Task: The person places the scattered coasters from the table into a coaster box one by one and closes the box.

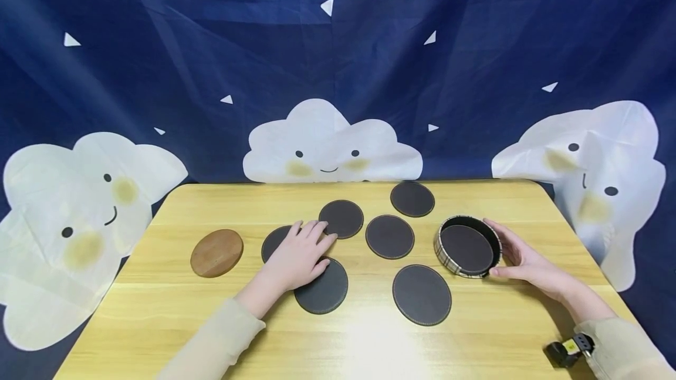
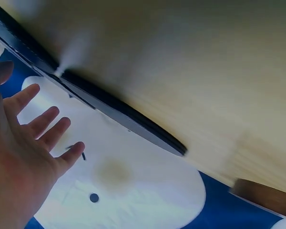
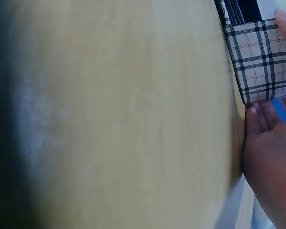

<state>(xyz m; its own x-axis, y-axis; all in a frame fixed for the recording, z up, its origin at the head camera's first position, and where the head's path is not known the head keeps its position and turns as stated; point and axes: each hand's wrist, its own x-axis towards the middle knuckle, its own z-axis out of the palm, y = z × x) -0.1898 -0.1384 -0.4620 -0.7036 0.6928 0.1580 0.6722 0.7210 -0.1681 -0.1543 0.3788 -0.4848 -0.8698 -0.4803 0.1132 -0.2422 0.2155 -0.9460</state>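
Observation:
My left hand (image 1: 301, 257) is over the middle-left of the table, its fingers extended and spread, holding nothing. Beneath and around it lie round dark coasters with stitched edges: one (image 1: 271, 243) partly hidden by the hand, another (image 1: 328, 293) below the thumb, a third (image 1: 341, 216) past the fingertips. In the left wrist view the palm and fingers (image 2: 47, 129) show apart from the dark coasters' edges (image 2: 128, 112). My right hand (image 1: 528, 263) grips the side of a round plaid coaster holder (image 3: 260, 62), thumb and fingers against its wall. A dark coaster (image 1: 467, 248) shows inside the holder.
More dark coasters lie toward the right, one at the back (image 1: 412, 199), one in the middle (image 1: 389, 237) and one nearer the front (image 1: 422, 295). A brown wooden disc (image 1: 216, 253) sits at the left. Behind the wooden table (image 1: 158, 321) hangs a blue cloud-print curtain (image 1: 369, 63).

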